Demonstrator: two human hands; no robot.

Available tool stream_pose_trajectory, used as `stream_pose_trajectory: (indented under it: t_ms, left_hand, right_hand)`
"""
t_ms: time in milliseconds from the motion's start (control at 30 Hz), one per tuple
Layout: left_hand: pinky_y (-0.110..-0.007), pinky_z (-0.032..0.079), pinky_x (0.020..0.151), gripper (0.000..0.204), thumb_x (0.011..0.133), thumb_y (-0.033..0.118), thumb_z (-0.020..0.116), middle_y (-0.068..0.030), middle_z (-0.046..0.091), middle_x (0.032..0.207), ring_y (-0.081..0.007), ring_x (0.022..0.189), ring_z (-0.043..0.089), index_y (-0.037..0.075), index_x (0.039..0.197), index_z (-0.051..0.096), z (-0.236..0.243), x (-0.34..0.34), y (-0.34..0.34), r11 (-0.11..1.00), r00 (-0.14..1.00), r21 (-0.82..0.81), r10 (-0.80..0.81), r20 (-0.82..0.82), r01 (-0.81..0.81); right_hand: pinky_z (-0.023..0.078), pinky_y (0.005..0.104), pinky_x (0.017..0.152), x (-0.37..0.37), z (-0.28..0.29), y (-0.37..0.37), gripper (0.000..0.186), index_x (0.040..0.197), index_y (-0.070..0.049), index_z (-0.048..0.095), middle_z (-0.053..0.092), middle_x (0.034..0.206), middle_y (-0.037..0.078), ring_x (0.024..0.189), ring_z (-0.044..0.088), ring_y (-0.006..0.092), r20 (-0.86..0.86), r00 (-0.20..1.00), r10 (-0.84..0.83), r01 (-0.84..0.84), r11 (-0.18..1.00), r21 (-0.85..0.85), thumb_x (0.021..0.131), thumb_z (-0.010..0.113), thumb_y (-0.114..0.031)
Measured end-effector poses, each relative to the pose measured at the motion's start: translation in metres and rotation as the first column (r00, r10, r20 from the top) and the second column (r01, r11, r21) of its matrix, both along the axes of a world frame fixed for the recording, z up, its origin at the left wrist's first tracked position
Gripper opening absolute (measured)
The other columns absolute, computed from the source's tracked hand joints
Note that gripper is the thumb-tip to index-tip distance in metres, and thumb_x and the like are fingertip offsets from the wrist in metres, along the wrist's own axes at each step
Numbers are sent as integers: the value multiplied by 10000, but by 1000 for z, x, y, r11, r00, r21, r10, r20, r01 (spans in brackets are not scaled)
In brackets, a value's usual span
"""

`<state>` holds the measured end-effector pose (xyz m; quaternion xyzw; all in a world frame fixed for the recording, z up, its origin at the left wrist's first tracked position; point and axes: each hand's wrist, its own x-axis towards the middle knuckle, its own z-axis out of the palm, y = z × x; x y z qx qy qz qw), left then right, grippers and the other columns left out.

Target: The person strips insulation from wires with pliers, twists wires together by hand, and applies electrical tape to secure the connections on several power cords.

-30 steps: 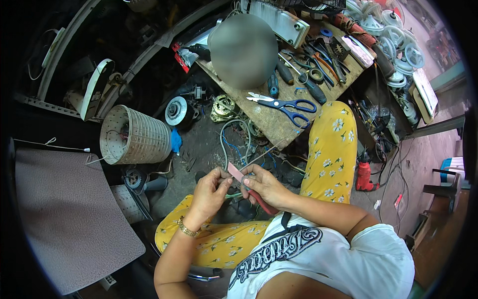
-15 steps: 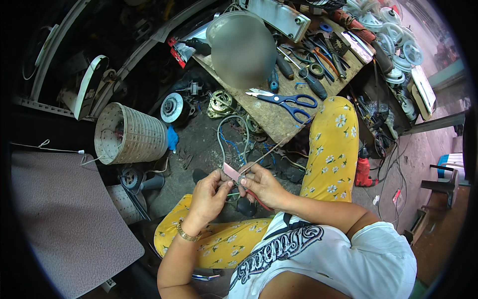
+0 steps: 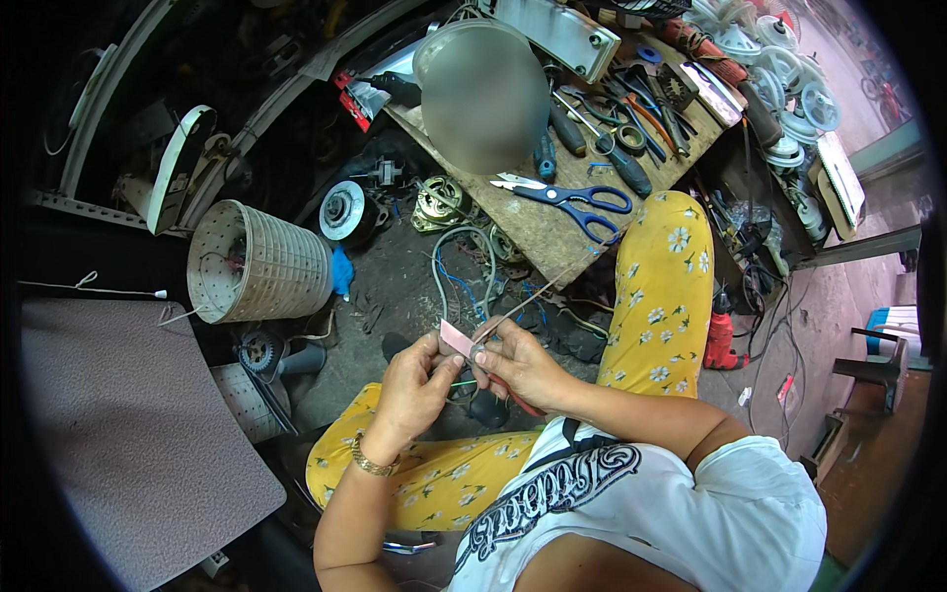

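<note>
My left hand [image 3: 416,387] pinches at the near left side of a flat pink strip [image 3: 455,339], beside a thin cable. My right hand [image 3: 523,371] grips the strip's lower right end, along with a red-handled tool [image 3: 523,401] whose head is hidden in the fingers. A brown cord [image 3: 541,291] runs up from my fingers toward the board. Beyond my hands a looped grey cable [image 3: 438,268] lies with blue wires, and a short green wire [image 3: 460,385] shows just below them.
A wooden work board [image 3: 562,240] holds blue scissors [image 3: 582,205], screwdrivers [image 3: 621,168] and several pliers. A perforated drum [image 3: 258,259] and grey padded sheet [image 3: 148,424] lie left. A red drill [image 3: 723,340] stands beside my right knee. Motor parts [image 3: 345,212] lie on the floor.
Since a second ago my hands and the pink strip have shifted slightly left. The red handle has turned and shows less below my right hand.
</note>
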<state>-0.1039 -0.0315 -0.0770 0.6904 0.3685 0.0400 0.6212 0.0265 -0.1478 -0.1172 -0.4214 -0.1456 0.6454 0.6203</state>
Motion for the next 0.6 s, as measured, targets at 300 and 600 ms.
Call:
stream_pose_trajectory:
  t_ms: [300, 600]
  left_hand:
    - [-235, 436, 610, 63, 874, 18, 573, -45, 637, 758, -49, 700, 544, -36, 904, 587, -9, -6, 2, 1000, 998, -8, -28, 61, 29]
    - [-229, 415, 577, 57, 870, 23, 586, -23, 603, 715, -35, 668, 510, -33, 871, 580, 1, -4, 2, 999, 999, 2, -39, 7, 39]
  right_hand:
    - [371, 183, 460, 0, -4, -1, 125, 1070, -37, 458, 546, 718, 39, 557, 468, 68, -37, 998, -45, 45, 999, -4, 954, 497, -64]
    - [402, 196, 468, 13, -10, -4, 173, 1051, -38, 462, 566, 706, 55, 543, 507, 87, 33, 992, -122, 123, 992, -15, 953, 539, -159]
